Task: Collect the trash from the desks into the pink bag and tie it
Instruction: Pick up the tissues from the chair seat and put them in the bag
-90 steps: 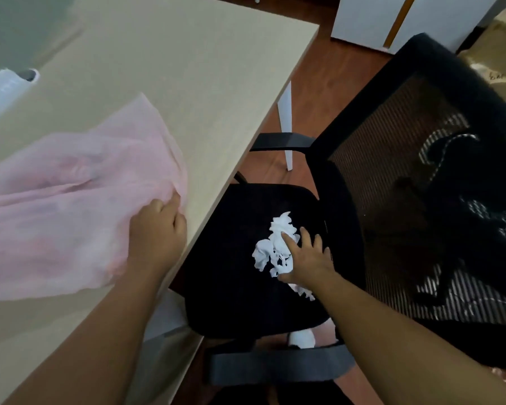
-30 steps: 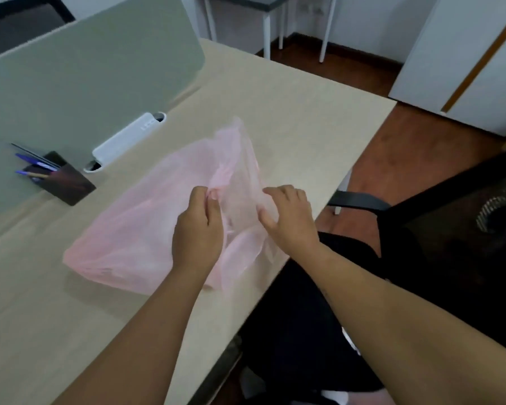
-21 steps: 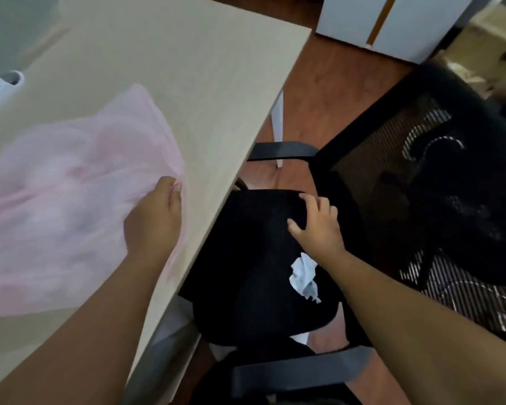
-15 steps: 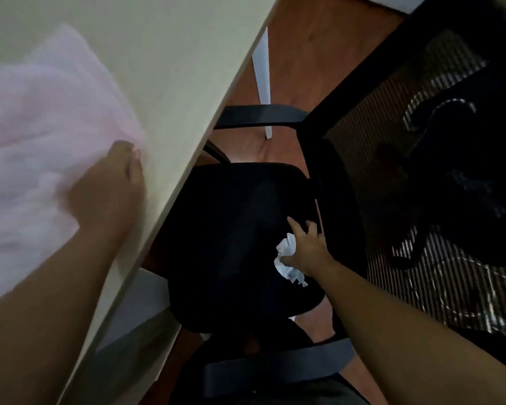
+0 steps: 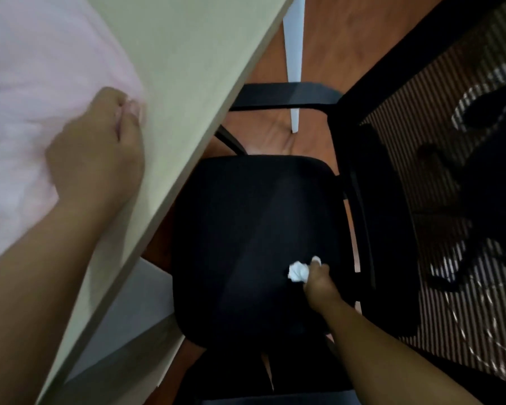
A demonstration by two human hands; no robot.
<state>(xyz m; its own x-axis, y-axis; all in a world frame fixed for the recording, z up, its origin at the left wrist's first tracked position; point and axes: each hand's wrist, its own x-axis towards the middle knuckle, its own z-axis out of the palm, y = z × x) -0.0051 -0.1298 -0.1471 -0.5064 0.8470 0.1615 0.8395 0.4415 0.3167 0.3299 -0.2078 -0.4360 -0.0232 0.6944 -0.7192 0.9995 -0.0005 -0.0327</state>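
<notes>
The pink bag [image 5: 35, 83] lies flat on the beige desk [image 5: 193, 54] at the upper left. My left hand [image 5: 100, 147] grips the bag's edge near the desk's front edge. Lower right, my right hand [image 5: 316, 279] is closed around a crumpled white tissue [image 5: 297, 271] just above the black chair seat [image 5: 251, 235]. Only part of the tissue shows past my fingers.
The chair's black mesh backrest [image 5: 450, 171] rises at the right, with an armrest [image 5: 284, 96] near the desk edge. A white desk leg [image 5: 294, 54] stands on the reddish wood floor [image 5: 275, 130]. A grey panel [image 5: 129, 331] sits under the desk.
My right hand has closed on the white tissue on the chair seat, bunching it up. The view has tipped further down. My left hand stays on the pink bag.
</notes>
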